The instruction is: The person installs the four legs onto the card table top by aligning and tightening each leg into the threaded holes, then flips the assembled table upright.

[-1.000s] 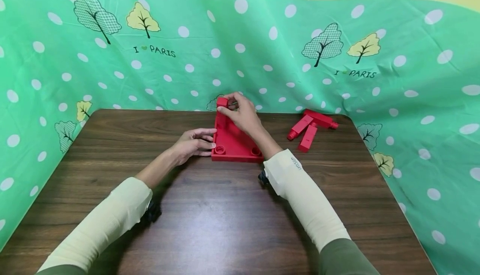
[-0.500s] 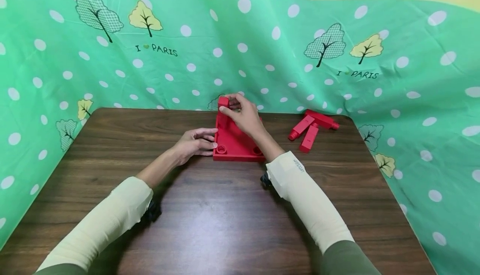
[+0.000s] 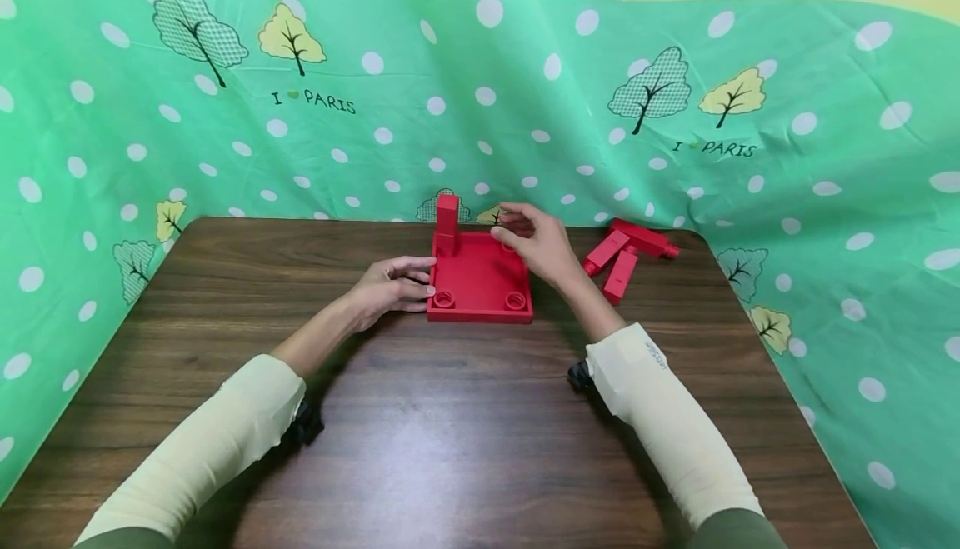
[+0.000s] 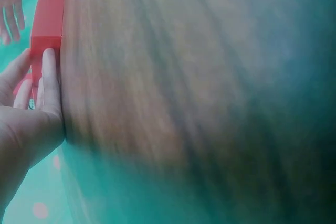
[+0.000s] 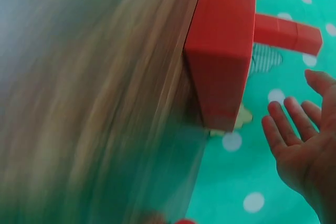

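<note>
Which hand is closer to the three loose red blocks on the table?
Right: the right hand is left of the loose red blocks, near the red tray; the left hand is farther off, touching the tray's left side.
</note>
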`<state>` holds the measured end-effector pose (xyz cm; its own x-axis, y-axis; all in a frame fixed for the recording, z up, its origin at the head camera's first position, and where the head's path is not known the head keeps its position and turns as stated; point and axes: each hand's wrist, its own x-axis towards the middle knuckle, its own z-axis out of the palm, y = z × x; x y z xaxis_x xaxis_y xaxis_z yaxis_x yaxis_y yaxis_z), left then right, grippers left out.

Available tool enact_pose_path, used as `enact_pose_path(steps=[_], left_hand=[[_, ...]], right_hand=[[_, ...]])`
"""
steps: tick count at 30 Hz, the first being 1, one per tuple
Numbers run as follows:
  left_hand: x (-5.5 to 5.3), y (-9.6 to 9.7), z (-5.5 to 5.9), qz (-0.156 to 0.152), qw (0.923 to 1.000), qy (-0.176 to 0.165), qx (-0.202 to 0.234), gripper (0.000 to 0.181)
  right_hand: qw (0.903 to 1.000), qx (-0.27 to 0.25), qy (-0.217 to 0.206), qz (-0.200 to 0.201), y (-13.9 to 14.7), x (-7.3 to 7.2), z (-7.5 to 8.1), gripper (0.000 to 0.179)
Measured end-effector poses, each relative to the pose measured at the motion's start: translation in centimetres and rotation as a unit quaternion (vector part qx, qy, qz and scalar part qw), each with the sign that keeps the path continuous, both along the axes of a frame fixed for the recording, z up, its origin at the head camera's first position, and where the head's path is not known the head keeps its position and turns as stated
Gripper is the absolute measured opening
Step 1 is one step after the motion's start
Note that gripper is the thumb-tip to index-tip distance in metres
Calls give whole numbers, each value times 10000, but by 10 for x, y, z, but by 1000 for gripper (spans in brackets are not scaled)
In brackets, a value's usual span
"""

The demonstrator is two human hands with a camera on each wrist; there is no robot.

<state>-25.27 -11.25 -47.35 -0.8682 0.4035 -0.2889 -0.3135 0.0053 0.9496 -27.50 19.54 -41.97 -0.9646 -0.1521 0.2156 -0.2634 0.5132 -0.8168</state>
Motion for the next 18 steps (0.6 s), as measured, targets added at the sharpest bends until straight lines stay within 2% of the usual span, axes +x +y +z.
enact_pose_path(steps=[8, 14, 18], left_hand=[[0, -1, 1, -21, 10000, -11, 47, 70], [0, -2, 0, -57, 10000, 13, 20, 69], [0, -1, 0, -56, 10000, 18, -15, 69]], right_hand=[[9993, -138, 30, -347, 37, 5, 2, 47], [9972, 151, 60, -725, 66, 6, 1, 44], [9959, 325, -8, -844, 90, 8, 2, 49]])
